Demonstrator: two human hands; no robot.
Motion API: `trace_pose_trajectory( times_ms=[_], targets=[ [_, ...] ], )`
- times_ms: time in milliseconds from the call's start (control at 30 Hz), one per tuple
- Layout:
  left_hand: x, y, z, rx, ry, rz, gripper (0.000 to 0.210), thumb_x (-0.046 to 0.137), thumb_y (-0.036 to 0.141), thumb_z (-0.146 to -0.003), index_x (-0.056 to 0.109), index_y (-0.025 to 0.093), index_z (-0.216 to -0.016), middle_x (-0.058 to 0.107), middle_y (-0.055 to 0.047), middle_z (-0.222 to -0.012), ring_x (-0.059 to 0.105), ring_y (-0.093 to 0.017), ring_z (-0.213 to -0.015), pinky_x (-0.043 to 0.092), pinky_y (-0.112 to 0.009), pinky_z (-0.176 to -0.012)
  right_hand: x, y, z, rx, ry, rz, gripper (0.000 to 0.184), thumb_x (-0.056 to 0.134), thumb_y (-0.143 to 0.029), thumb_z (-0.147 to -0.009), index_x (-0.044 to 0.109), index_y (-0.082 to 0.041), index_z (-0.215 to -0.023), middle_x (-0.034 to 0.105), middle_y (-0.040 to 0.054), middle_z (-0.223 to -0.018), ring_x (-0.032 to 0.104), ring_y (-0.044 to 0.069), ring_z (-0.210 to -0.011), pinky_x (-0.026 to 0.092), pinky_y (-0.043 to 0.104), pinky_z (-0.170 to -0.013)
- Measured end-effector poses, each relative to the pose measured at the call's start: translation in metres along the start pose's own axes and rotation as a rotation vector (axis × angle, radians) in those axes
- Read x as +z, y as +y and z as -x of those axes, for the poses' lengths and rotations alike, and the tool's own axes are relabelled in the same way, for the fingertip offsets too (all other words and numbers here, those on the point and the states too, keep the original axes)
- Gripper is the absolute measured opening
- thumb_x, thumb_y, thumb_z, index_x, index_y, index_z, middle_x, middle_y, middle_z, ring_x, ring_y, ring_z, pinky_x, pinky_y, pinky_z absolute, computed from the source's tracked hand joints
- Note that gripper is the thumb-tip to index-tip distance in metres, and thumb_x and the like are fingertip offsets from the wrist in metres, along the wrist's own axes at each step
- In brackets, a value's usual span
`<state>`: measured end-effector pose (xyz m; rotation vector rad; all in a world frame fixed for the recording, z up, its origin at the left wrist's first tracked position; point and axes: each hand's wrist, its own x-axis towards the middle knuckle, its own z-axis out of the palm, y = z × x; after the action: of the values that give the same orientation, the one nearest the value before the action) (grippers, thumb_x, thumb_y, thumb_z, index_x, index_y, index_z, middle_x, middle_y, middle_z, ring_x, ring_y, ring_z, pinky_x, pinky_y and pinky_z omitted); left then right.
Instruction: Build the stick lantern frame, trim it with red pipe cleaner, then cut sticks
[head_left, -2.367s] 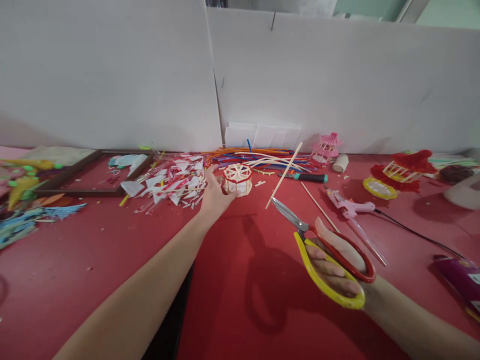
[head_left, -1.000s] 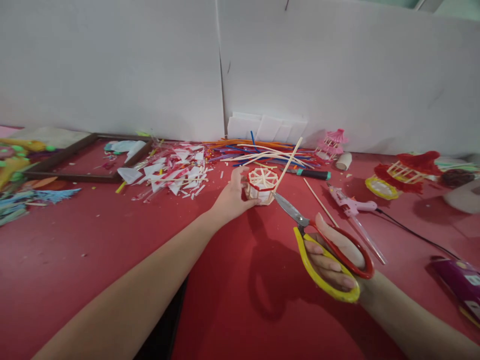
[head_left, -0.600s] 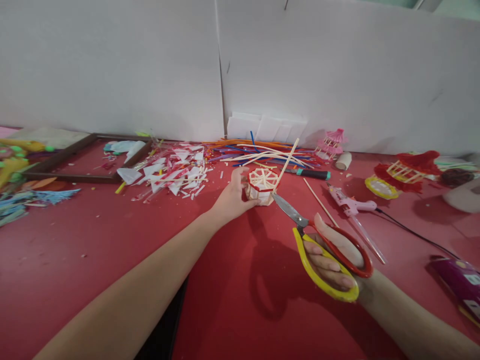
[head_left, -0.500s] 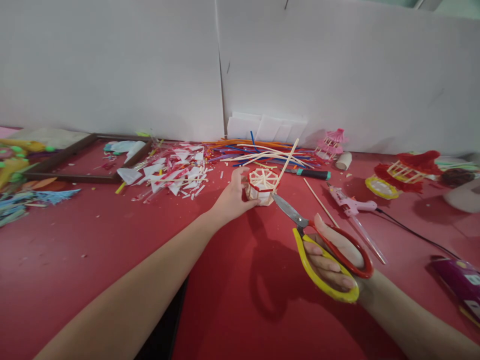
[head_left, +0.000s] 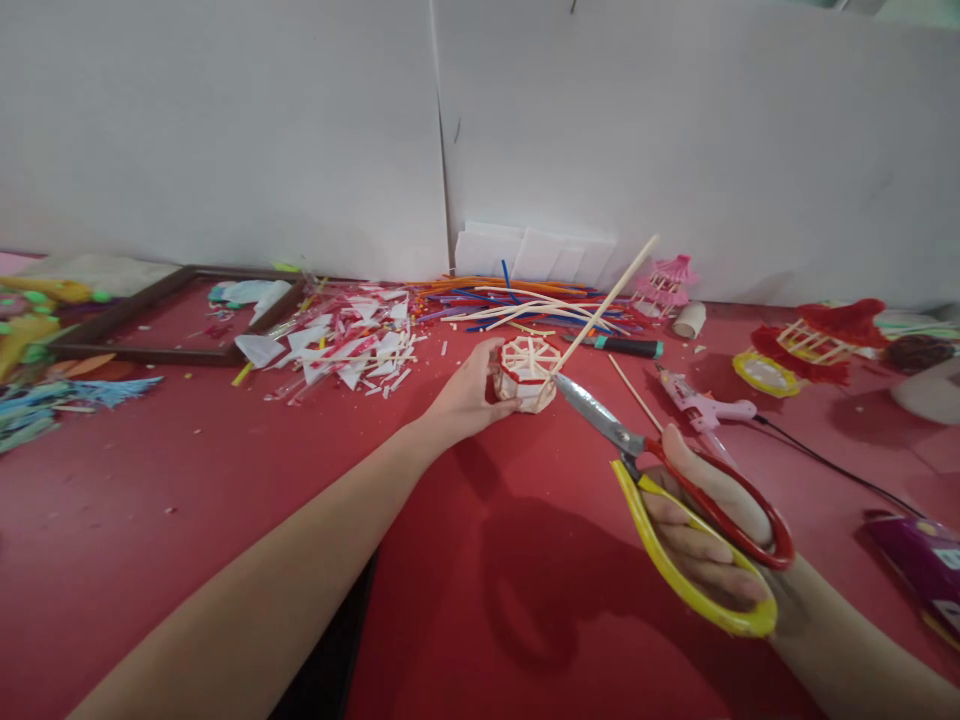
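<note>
My left hand (head_left: pixel 474 390) is closed around the left side of a small many-sided craft piece (head_left: pixel 527 390), cream with a red top rim and pale sticks laid like spokes. A long pale stick (head_left: pixel 611 303) slants up and right from its right edge; what holds the stick is unclear. My right hand (head_left: pixel 712 520) grips a pair of scissors (head_left: pixel 600 415), with one red and one yellow handle loop. The blades point up-left, their tips by the piece's right rim at the stick's lower end. Both blades look nearly together.
Behind lie coloured and pale sticks (head_left: pixel 517 308) and a black-and-teal cutter (head_left: pixel 628 347). A pink glue gun (head_left: pixel 705 405) with its cord rests at right, near red and pink models (head_left: pixel 825 335). At left are paper scraps (head_left: pixel 352 345) and a brown frame (head_left: pixel 150 350).
The scissors and my right hand have shifted right and slightly down. The long stick leans further right and reaches higher. My left hand stays on the craft piece, almost unmoved.
</note>
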<state>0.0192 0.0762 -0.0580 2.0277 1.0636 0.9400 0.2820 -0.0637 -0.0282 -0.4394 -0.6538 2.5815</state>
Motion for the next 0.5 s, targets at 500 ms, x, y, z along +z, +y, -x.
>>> trace_pose_trajectory(
  times_ms=[500],
  targets=[
    [0.006,-0.007,0.002,0.118,-0.046,-0.029,0.08,0.07,0.031,-0.076,0.032,0.018,-0.145,0.044,-0.018,-0.148,0.048,-0.032,-0.135,0.041,-0.051,-0.112,0.024,-0.016,0.016,-0.042,0.149,0.056,0.062,0.021,-0.078,-0.089,0.036,-0.023,-0.068,0.034,-0.0102,-0.041,0.023,0.005,-0.021,0.026,0.016,-0.025]
  ],
)
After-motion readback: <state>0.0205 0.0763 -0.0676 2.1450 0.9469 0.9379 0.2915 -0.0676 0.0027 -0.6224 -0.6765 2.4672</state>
